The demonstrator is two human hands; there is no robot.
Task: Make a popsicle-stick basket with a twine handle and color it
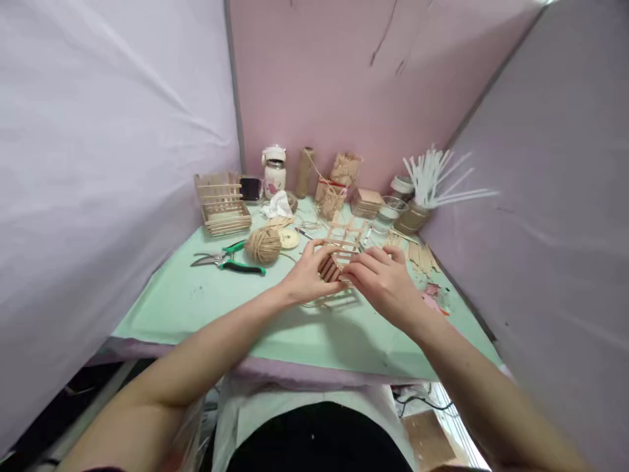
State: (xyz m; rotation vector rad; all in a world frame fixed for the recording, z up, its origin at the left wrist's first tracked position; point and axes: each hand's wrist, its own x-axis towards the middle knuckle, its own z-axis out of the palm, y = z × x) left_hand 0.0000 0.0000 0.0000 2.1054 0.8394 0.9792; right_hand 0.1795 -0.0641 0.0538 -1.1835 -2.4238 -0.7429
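Note:
My left hand (310, 274) is closed around the left side of a small slatted wooden-stick basket (331, 270), with thumb below and fingers above. A lattice of thin sticks (346, 231) rises at its far side. Fingers bent, my right hand (383, 282) pinches at the basket's near right edge; the fingertips partly hide what they hold. A ball of jute twine (264, 245) lies left of my left hand, beside green-handled pruning shears (228, 262) with their handles spread.
A finished-looking stick basket (227, 219) stands at the back left. Along the back are a white-lidded jar (274, 174), a cardboard tube (305, 172) and a glass bowl (392, 210). White sticks (432, 180) fill a container at the right, near loose wooden sticks (421, 257).

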